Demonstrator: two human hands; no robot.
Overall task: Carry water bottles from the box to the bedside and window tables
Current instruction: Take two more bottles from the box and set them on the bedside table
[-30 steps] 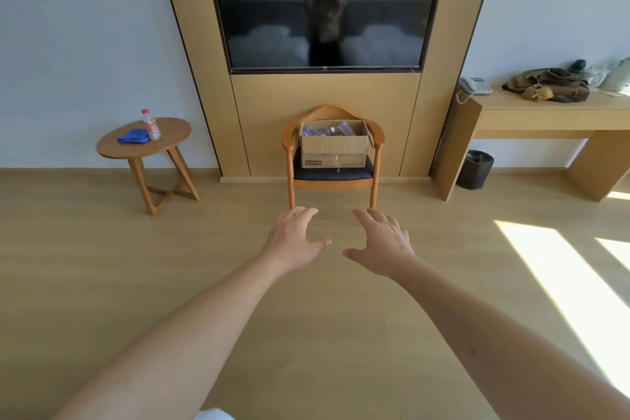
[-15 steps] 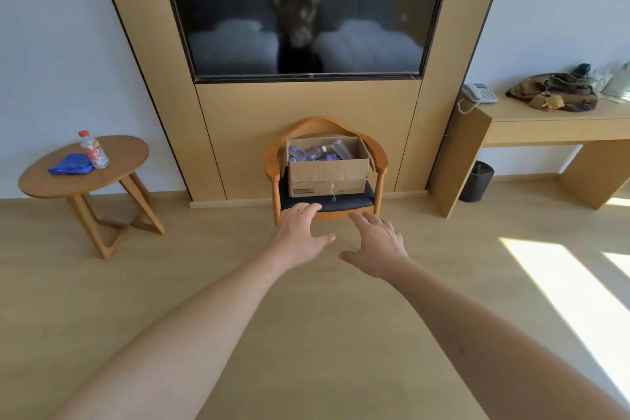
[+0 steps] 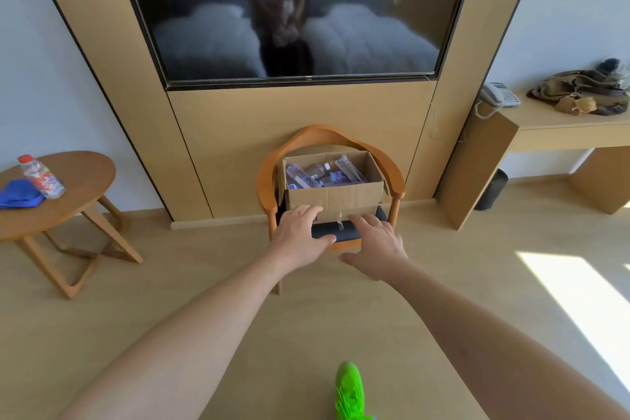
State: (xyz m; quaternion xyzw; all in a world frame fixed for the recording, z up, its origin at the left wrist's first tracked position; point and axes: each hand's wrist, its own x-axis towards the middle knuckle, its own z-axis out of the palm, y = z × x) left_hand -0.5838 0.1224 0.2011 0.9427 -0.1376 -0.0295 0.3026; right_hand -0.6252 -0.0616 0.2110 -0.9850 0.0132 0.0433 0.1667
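At far left, a round side table [image 3: 78, 181] bears a red-capped bottle [image 3: 41, 177] and blue cloth [image 3: 18, 194]. Centre, the cardboard box [image 3: 335, 196] of water bottles [image 3: 318, 174] sits on a wooden chair [image 3: 329, 136]; both the left hand [image 3: 300, 237] and right hand [image 3: 376, 244] reach out, fingers relaxed, grasping nothing. Filled bottles likely feel heavy and slick, best gripped mid-body; the chair arms flank the box, with a desk [image 3: 562, 126] at right.

Bottles [image 3: 320, 174] lay in the box [image 3: 335, 196] on the chair [image 3: 397, 181], below the television [image 3: 293, 10]; a round table [image 3: 78, 201] stood left
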